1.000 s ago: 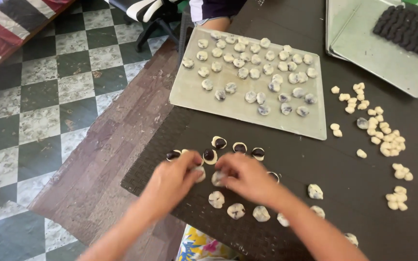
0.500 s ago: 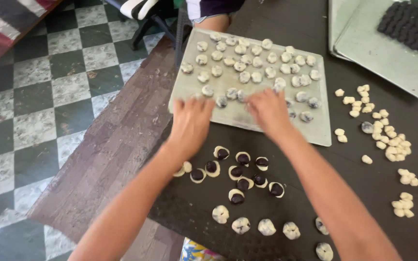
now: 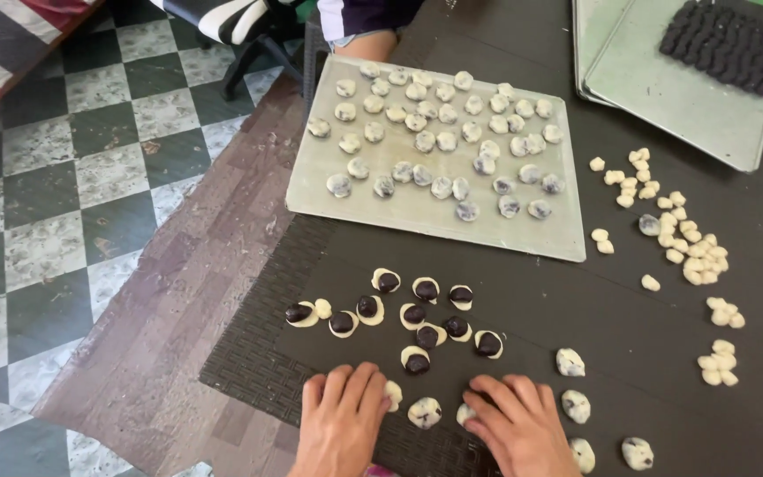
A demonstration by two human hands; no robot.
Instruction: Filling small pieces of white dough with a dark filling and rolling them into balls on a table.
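Left hand (image 3: pixel 339 415): flat, fingers spread, pressing a dough piece (image 3: pixel 392 394) at the mat's (image 3: pixel 249 353) near edge.
Right hand (image 3: pixel 518 424): flat, covering another piece (image 3: pixel 464 413), likely flattening it.

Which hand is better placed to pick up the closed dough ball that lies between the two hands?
Probably the right hand: its fingers lie slightly closer to the closed dough ball. The left hand already covers another piece with its fingertips.

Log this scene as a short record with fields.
left hand: palm down on the dark mat, touching a dough ball
right hand: palm down, touching a dough ball
between the hands: closed dough ball
above the hands: open dough discs with dark filling
tray: rows of closed balls
right side: small plain dough pieces
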